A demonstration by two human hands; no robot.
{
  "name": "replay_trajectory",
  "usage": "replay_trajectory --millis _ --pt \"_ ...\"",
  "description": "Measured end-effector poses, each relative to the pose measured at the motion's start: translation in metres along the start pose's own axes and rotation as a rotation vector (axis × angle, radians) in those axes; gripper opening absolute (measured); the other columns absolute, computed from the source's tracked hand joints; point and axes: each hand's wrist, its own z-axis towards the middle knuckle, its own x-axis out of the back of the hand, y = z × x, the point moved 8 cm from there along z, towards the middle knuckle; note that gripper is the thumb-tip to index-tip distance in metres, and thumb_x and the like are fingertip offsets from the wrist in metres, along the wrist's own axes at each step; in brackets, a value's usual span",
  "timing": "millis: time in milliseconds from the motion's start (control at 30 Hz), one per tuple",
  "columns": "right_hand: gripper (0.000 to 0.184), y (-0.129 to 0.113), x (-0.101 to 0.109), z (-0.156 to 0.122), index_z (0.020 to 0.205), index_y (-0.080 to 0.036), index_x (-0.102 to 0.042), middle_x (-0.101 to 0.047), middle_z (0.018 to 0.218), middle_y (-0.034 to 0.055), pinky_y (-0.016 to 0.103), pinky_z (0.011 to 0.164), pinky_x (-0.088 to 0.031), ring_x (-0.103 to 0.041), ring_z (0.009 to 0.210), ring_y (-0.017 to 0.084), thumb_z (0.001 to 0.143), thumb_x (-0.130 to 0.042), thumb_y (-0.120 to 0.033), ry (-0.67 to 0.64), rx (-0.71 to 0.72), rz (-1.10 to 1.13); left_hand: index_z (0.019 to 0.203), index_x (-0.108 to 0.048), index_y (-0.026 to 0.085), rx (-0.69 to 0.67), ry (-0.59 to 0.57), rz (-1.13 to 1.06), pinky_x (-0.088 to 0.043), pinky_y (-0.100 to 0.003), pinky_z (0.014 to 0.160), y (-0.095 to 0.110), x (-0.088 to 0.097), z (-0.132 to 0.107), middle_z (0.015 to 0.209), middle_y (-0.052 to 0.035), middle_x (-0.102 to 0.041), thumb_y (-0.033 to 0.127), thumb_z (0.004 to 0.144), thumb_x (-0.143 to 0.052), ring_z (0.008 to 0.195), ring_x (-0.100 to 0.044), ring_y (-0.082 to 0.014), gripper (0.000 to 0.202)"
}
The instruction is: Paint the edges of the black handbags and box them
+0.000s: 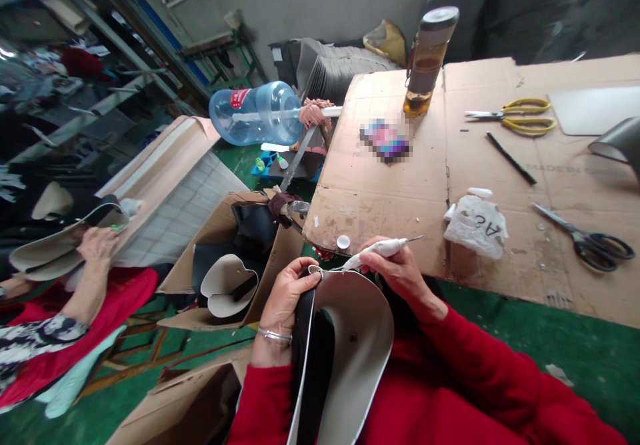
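Observation:
My left hand grips the upper edge of a curved leather piece, pale grey inside and black outside, which stands in my lap. My right hand holds a white pen-shaped tool with a thin metal tip pointing right, just above the same edge. Both sleeves are red. A silver bangle sits on my left wrist.
A cardboard-covered table carries a tea bottle, yellow scissors, black scissors, a black pencil and a plastic bag. A cardboard box of leather pieces stands at left. Another person's hand holds similar pieces.

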Motion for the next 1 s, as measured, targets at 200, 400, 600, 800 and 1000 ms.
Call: replay_trajectory --millis 200,400,600,800,1000 --pt "0.033 0.002 -0.014 0.002 0.081 -0.017 -0.073 -0.069 0.066 0.0028 0.027 0.055 -0.050 -0.064 0.058 0.017 0.086 -0.079 -0.049 -0.037 0.012 -0.020 0.092 -0.071 0.016 -0.032 0.011 -0.011 -0.051 -0.021 0.062 0.004 0.004 -0.006 0.079 0.0000 -0.072 0.020 0.056 -0.096 0.065 -0.067 -0.0130 0.044" --pt "0.033 0.000 -0.022 0.002 0.078 -0.017 -0.073 -0.069 0.064 0.0022 0.027 0.054 -0.049 -0.063 0.057 0.017 0.085 -0.079 -0.050 -0.054 0.013 -0.019 0.091 -0.072 0.017 -0.030 0.008 -0.003 -0.049 -0.022 0.061 0.004 0.006 -0.010 0.078 -0.0008 -0.072 0.022 0.057 -0.096 0.063 -0.065 -0.0132 0.042" --pt "0.034 0.003 -0.024 0.004 0.078 -0.018 -0.074 -0.068 0.066 0.0026 0.027 0.055 -0.050 -0.062 0.058 0.017 0.086 -0.079 -0.050 -0.074 0.020 -0.040 0.089 -0.073 0.017 -0.045 0.001 0.019 -0.049 -0.022 0.061 0.004 0.006 -0.009 0.078 -0.0012 -0.073 0.022 0.058 -0.095 0.064 -0.065 -0.0131 0.038" --pt "0.037 0.009 -0.022 0.009 0.080 -0.017 -0.072 -0.068 0.067 0.0022 0.026 0.054 -0.049 -0.061 0.059 0.017 0.084 -0.081 -0.052 -0.044 -0.013 -0.052 0.087 -0.074 0.016 -0.078 0.040 0.044 -0.049 -0.022 0.062 0.008 0.003 -0.012 0.076 -0.0001 -0.072 0.021 0.057 -0.095 0.063 -0.064 -0.0129 0.037" --pt "0.043 0.001 -0.037 0.023 0.071 -0.016 -0.068 -0.066 0.064 0.0019 0.023 0.053 -0.047 -0.058 0.057 0.014 0.085 -0.079 -0.056 -0.116 -0.045 -0.070 0.085 -0.075 0.015 -0.142 0.092 0.072 -0.050 -0.021 0.064 0.010 0.004 -0.012 0.077 -0.0002 -0.073 0.022 0.058 -0.093 0.066 -0.064 -0.0119 0.034"
